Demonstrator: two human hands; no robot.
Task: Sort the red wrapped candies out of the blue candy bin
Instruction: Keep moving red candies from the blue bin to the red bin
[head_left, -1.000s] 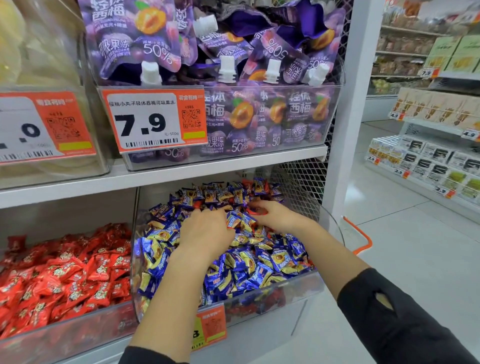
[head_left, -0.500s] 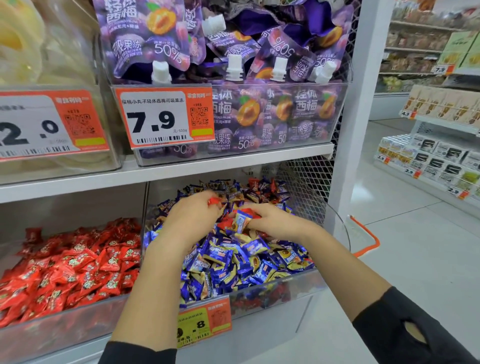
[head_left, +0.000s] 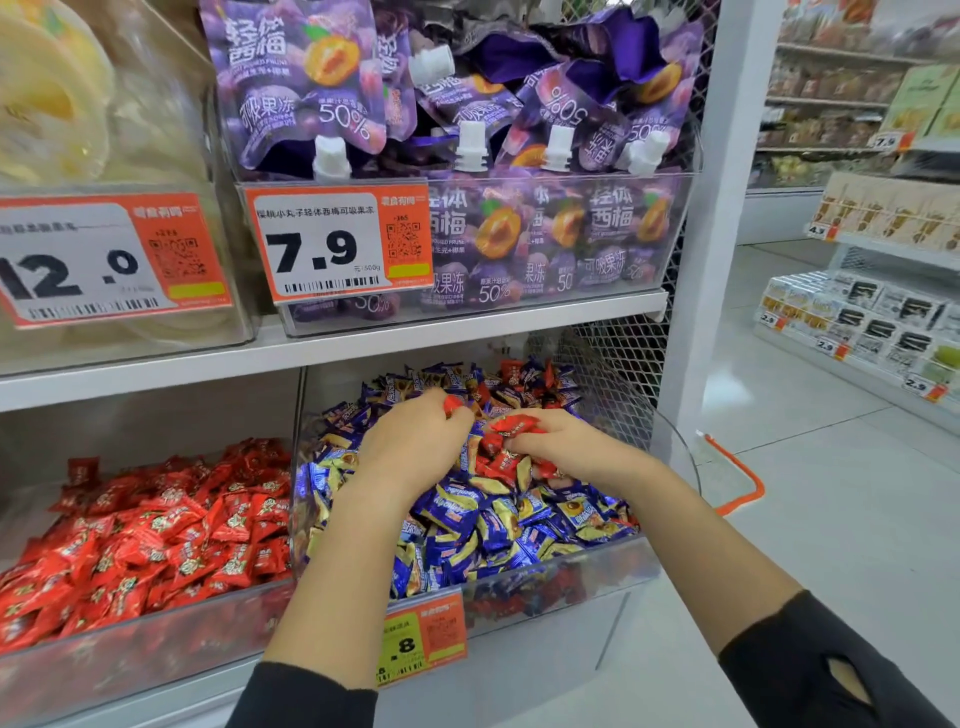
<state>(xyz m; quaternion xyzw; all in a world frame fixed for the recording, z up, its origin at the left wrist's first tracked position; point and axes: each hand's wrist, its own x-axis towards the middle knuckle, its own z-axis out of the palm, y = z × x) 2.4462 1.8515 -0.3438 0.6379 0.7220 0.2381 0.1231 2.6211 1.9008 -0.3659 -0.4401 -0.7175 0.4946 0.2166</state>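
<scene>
Here, the left hand (head_left: 410, 441) curls its fingertips around a small red wrapped candy (head_left: 453, 404), pinching it just above the heap. The right hand (head_left: 566, 447), close at its 3 o'clock, grips another red candy (head_left: 514, 423), fingers bent round the crinkled foil. Between and below the two hands, a few more red pieces (head_left: 501, 460) lie loose among the blue ones.

Both hands are inside the blue candy bin (head_left: 561, 577), a clear plastic tub with a glossy front wall, heaped with pillow-shaped blue-and-yellow candies (head_left: 467, 519) whose wrappers are shiny and twisted at the ends. More red wrappers show at the back of the heap, around 12 o'clock. An orange and yellow price tag (head_left: 422, 644) hangs on the bin's front.

At 9 o'clock from the hands sits a second clear bin (head_left: 130, 660) filled with red candies (head_left: 150, 530). The white shelf board (head_left: 332, 353) runs above, carrying a clear tub of purple spouted pouches (head_left: 467, 156) with white caps, tagged 7.9 (head_left: 337, 241); at 10 o'clock, a tub of pale yellow goods (head_left: 57, 104) tagged 12.0 (head_left: 111, 260). A white post (head_left: 711, 260) and wire mesh (head_left: 613, 364) close the shelf at 2 o'clock. Beyond, a pale glossy floor (head_left: 831, 493) and further stocked shelves (head_left: 872, 322). Black sleeves (head_left: 831, 670) cover the forearms.
</scene>
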